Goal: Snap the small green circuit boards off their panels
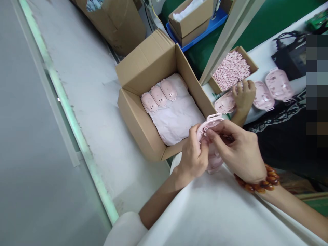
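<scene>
My left hand [193, 155] grips the edge of a pink plastic shell [201, 131], which is tilted up in front of my body. Reaching into the same shell, my right hand [238, 147] has thumb and index finger pinched at small pink-white bits [205, 131] on its inner side. Whether those fingers hold a loose piece I cannot make out. Just below my hands another pink shell [214, 162] shows in part against the white cloth. Left of my hands stands an open cardboard box [146, 143], with three pink shells [159, 95] in a row on white sheeting [176, 118].
A co-worker's hand [244, 95] touches a pink shell [225, 102] on the table at right. Beside it are more pink shells [279, 83] and a carton of small pink parts [232, 70]. A pale post [225, 41] rises behind the box. A blue tray [197, 37] holds cartons.
</scene>
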### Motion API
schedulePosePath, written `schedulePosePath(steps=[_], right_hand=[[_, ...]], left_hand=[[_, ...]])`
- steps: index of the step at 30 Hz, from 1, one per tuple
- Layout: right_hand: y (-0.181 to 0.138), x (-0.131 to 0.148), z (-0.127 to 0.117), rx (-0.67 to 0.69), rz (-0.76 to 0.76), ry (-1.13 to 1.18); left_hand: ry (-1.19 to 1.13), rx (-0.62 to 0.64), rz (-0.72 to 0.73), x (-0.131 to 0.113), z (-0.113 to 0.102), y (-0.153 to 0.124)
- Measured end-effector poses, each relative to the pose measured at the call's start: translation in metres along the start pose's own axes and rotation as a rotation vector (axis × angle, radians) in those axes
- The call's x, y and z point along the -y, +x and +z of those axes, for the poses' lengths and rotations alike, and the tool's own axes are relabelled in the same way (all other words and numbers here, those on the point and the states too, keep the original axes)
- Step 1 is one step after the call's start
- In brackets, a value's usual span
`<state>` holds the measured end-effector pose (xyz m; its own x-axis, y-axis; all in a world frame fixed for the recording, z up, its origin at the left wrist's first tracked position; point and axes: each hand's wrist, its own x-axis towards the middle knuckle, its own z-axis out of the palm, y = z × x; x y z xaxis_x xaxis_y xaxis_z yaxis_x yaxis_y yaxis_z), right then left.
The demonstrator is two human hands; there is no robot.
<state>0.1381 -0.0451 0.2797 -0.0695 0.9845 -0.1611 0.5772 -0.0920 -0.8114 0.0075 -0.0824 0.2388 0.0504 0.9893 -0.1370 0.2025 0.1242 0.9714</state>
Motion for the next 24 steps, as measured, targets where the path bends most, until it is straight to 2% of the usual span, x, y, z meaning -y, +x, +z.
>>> schedulePosePath(steps=[4,8,13,15,20,22,24], right_hand=[[-0.002,-0.001,0.002,0.007,0.061,0.077],[-0.006,-0.003,0.006,-0.079,0.151,0.198],[-0.009,-0.005,0.009,-0.071,0.16,0.226],[-0.01,-0.005,0.009,-0.121,0.176,0.243],[-0.008,-0.002,0.0,-0.22,0.088,0.172],[-0.002,-0.002,-0.008,-0.206,0.043,0.129],[0.006,-0.005,-0.017,-0.122,-0.031,0.064]], left_hand=[[0.093,-0.034,0.024,-0.004,0.001,0.001],[0.145,-0.018,0.053,-0.007,0.003,0.003],[0.188,-0.066,0.051,-0.005,0.005,0.004],[0.202,-0.094,0.052,-0.004,0.006,0.004],[0.223,-0.102,0.075,-0.008,0.0,0.007],[0.229,-0.087,0.065,-0.011,-0.005,0.01],[0.24,-0.041,0.053,-0.014,-0.012,0.012]])
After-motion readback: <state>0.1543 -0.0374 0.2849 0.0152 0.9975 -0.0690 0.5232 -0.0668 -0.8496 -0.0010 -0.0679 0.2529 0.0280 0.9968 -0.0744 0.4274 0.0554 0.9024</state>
